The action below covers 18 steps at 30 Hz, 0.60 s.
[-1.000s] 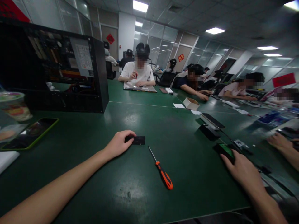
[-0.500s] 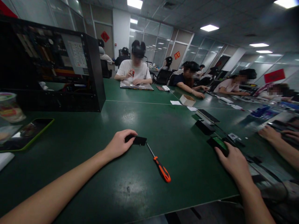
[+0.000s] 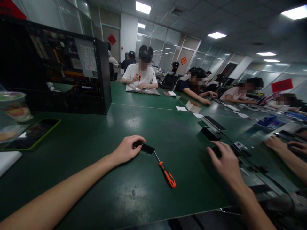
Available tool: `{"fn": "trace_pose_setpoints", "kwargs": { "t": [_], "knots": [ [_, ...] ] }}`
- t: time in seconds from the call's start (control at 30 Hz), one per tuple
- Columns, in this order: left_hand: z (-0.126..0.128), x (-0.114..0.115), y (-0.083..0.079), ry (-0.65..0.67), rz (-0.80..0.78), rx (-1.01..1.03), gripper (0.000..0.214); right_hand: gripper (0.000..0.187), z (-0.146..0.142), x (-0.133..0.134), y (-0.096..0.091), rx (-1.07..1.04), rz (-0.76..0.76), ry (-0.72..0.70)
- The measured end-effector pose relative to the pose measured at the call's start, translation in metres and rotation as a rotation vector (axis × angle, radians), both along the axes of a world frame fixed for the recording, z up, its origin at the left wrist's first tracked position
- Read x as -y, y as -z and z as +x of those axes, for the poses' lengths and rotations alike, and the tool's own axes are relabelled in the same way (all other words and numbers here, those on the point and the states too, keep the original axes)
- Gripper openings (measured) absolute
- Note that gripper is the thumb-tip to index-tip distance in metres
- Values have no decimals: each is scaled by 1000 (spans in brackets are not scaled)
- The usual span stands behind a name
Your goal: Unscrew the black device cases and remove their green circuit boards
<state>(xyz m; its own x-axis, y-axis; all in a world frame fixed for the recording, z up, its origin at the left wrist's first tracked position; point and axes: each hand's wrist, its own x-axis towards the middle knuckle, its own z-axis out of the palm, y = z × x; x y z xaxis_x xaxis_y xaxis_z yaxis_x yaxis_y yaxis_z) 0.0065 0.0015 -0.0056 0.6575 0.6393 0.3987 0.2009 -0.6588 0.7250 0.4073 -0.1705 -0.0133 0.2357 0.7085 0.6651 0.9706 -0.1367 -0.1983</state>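
My left hand [image 3: 126, 149] rests on the green table [image 3: 134, 124] with its fingers pinched on one end of a small flat black part [image 3: 146, 148]. An orange-handled screwdriver [image 3: 165, 172] lies just right of that part, its tip touching it or nearly so. My right hand [image 3: 226, 163] is further right, fingers stretched and apart over a small dark object [image 3: 216, 152] that is mostly hidden beneath them.
An open black computer case [image 3: 59, 73] stands at the back left. A green-cased phone [image 3: 31, 134] and a cup [image 3: 14, 107] sit at the left. A black box [image 3: 211, 133], a phone [image 3: 214, 123] and cables lie right. Another person's hands [image 3: 283, 143] work nearby; people sit across.
My right hand has shifted left and its fingers have spread, now covering the green-topped dark object. My left hand has turned the black part slightly against the screwdriver tip.
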Motion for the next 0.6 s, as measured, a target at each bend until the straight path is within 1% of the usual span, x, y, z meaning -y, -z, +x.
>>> {"fn": "trace_pose_setpoints", "kwargs": {
  "t": [0.03, 0.1, 0.17, 0.23, 0.3, 0.37, 0.4, 0.47, 0.53, 0.6],
  "knots": [
    [1, 2, 0, 7, 3, 6, 19, 45, -23, -10, -7, -77, -28, -114],
    [2, 6, -2, 17, 11, 19, 16, 40, -72, -32, -19, -222, -166, -361],
    [2, 11, -5, 18, 15, 36, 12, 40, -121, -56, -28, -304, -294, -588],
    [3, 16, -7, 4, -2, 66, 11, 39, -162, -77, -31, -350, -348, -753],
    [4, 20, -9, -24, -69, 123, 12, 36, -189, -91, -29, -383, -325, -862],
    [6, 21, -9, -59, -174, 193, 13, 32, -203, -96, -24, -413, -261, -894],
    [7, 20, -7, -73, -229, 221, 15, 30, -204, -95, -22, -435, -231, -881],
    [9, 17, -4, -84, -341, 268, 19, 26, -200, -91, -17, -496, -205, -812],
    [10, 13, 0, -66, -448, 297, 23, 24, -192, -87, -15, -563, -218, -727],
    [11, 10, 3, -37, -519, 296, 25, 26, -187, -86, -14, -661, -245, -669]
  ]
}}
